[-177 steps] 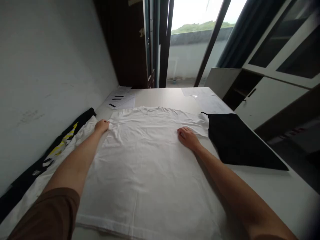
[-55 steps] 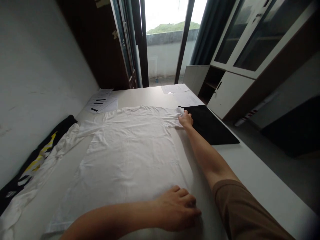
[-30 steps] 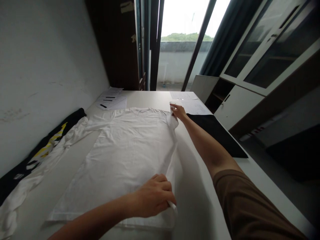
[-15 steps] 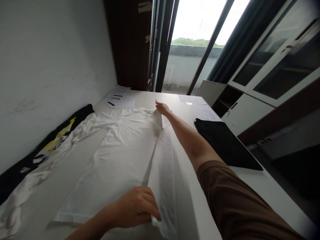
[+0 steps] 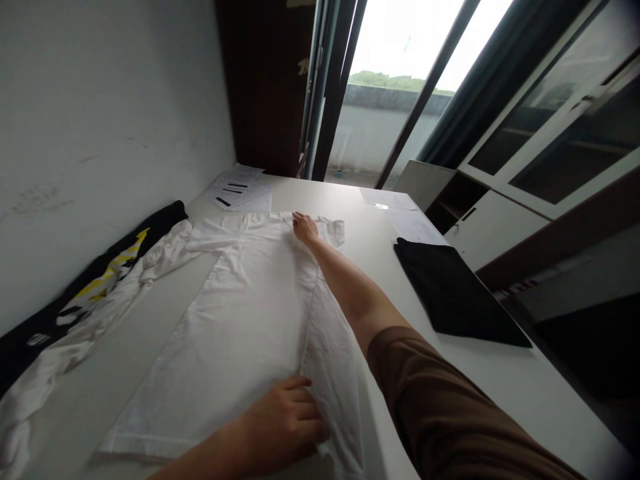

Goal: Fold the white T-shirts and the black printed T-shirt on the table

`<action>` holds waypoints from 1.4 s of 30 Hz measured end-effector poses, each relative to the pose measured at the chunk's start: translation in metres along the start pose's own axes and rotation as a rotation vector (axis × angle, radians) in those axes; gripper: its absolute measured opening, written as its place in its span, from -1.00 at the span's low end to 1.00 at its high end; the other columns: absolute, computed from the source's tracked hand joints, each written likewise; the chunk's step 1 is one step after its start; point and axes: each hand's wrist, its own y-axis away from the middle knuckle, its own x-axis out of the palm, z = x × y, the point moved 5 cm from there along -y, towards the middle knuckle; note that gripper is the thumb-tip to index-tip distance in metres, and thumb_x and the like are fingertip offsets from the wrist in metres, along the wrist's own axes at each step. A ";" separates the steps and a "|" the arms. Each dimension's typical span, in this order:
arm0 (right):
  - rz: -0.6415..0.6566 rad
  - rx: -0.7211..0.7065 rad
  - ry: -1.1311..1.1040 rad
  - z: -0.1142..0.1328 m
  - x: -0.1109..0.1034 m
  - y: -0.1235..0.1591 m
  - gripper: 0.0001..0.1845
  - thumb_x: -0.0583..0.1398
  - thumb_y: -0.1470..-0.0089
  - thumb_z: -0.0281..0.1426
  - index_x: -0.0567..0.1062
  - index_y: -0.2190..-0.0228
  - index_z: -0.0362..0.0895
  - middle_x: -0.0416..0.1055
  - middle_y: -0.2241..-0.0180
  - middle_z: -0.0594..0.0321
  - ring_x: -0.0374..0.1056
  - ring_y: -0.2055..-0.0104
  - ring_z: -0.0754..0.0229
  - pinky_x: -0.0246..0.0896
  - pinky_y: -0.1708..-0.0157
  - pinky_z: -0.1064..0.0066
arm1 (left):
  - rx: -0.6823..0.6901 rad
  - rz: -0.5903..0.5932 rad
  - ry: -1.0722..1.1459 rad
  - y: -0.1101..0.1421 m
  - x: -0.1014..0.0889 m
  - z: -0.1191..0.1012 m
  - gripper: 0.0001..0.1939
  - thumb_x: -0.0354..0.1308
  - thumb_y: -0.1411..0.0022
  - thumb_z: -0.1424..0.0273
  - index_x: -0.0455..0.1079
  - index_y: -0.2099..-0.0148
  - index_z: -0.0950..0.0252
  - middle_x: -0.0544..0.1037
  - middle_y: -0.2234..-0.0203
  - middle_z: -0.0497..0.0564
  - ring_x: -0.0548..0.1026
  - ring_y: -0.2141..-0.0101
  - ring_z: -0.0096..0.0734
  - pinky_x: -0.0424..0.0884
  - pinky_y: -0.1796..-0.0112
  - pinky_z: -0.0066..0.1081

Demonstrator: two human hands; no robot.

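A white T-shirt (image 5: 240, 313) lies flat on the white table (image 5: 505, 380), its right side folded over onto the middle. My right hand (image 5: 304, 229) reaches far across and pinches the folded edge near the collar. My left hand (image 5: 287, 423) rests at the near hem, fingers curled on the folded edge of the cloth. The shirt's left sleeve (image 5: 210, 237) stays spread out toward the wall.
A folded black garment (image 5: 455, 297) lies right of the shirt. Against the left wall sit a black and yellow garment (image 5: 95, 283) and a crumpled white cloth (image 5: 60, 353). Papers (image 5: 240, 193) lie at the table's far end, by a glass door. A cabinet (image 5: 505, 200) stands at right.
Both hands took the shirt's right edge, lifted it and carried it left over the middle. The fold now lies down on the shirt, with the right sleeve turned in.
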 end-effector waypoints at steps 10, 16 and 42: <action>-0.222 -0.017 -0.256 0.022 -0.013 -0.014 -0.38 -0.19 -0.42 -0.34 0.11 -0.43 -0.03 0.09 -0.41 0.37 0.07 -0.42 0.24 -0.04 -0.39 0.32 | -0.007 0.003 0.001 -0.006 -0.002 -0.002 -0.90 0.26 -0.31 0.33 0.40 0.18 0.20 0.57 0.42 -0.13 0.50 0.33 -0.37 0.34 0.20 -0.31; -0.203 -0.028 -0.319 0.038 0.001 -0.012 -0.38 -0.19 -0.41 -0.36 0.12 -0.42 -0.03 0.07 -0.42 0.35 0.08 -0.42 0.24 -0.01 -0.38 0.32 | -0.014 0.096 0.019 -0.008 -0.003 -0.004 -0.86 0.29 -0.29 0.30 0.41 0.20 0.21 0.56 0.43 -0.11 0.50 0.32 -0.35 0.34 0.21 -0.31; 0.223 0.048 0.193 -0.142 0.033 0.019 -0.24 -0.11 -0.39 -0.01 0.04 -0.44 -0.12 -0.14 -0.48 0.10 -0.23 -0.51 -0.05 -0.29 -0.43 -0.04 | -0.245 0.159 0.066 -0.008 0.000 0.010 -0.24 0.22 -0.33 0.14 0.08 -0.46 0.14 0.04 -0.47 0.12 -0.04 -0.44 0.07 -0.29 -0.38 0.19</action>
